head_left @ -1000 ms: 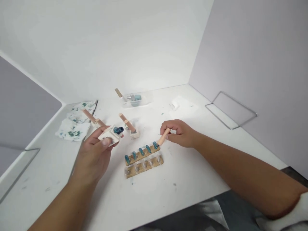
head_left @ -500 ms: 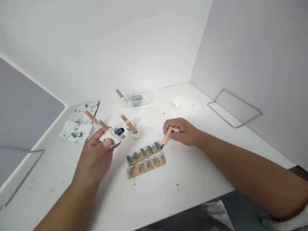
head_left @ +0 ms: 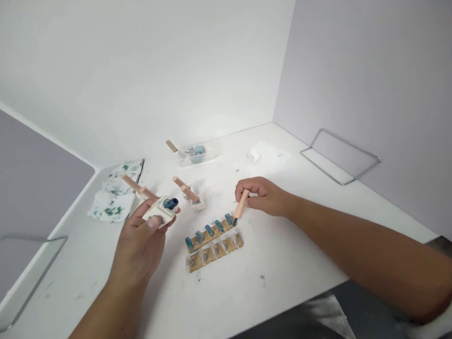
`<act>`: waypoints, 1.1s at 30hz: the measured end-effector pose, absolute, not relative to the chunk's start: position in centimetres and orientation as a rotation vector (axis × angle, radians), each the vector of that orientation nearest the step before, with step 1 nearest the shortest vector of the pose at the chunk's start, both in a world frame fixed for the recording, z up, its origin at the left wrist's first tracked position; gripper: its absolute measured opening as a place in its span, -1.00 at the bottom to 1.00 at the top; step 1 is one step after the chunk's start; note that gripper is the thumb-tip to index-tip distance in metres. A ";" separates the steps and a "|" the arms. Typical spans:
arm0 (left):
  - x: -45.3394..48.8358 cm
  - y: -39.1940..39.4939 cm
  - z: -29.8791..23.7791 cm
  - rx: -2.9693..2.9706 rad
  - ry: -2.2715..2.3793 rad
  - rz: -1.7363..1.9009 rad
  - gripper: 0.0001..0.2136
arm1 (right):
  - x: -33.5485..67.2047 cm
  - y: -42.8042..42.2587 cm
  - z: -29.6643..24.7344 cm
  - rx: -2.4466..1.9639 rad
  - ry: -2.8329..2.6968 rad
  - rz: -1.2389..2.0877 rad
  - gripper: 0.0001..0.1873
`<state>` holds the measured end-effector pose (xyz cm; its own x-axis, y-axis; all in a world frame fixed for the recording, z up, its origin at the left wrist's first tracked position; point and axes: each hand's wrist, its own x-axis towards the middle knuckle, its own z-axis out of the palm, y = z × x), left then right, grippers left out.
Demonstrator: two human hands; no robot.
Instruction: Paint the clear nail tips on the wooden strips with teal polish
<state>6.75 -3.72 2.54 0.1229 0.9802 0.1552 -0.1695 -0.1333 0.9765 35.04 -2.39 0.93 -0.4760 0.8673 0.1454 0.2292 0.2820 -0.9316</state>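
Observation:
My left hand (head_left: 143,238) grips a small white square block (head_left: 159,210) with a dark teal bottle or cap (head_left: 171,203) on top. My right hand (head_left: 263,195) pinches a short wooden-handled brush (head_left: 241,205); its teal tip touches the right end of a wooden strip (head_left: 211,233) carrying several teal-painted false nails. Just in front of that strip lies a second wooden strip (head_left: 213,251) with several clear nails.
Two wooden-handled tools (head_left: 189,193) on white bases and a third (head_left: 136,186) stand behind the strips. Teal-stained tissues (head_left: 113,197) lie at the left, a clear tray (head_left: 197,153) with small items at the back, a wire frame (head_left: 339,157) at the right.
My right hand has drawn the brush slightly left and tilted it more upright over the last teal nail. The view has shifted a little; my left hand keeps its hold.

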 end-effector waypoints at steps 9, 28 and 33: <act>6.9 -3.8 2.7 1.243 0.920 1.304 -0.79 | 34.8 -2.2 0.8 -1.072 -1.799 1.205 -0.86; 7.2 -4.0 2.9 1.185 0.949 1.334 -0.77 | 34.7 -2.3 0.9 -1.122 -1.772 1.127 -0.87; 7.1 -4.0 2.7 1.206 0.916 1.326 -0.77 | 34.5 -2.8 1.2 -1.074 -1.855 1.085 -0.88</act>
<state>7.07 -4.00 2.74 0.0850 0.9847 0.1521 -0.2062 -0.1320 0.9696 34.50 -2.79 1.18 -0.3919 0.9043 0.1689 0.2959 0.2978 -0.9076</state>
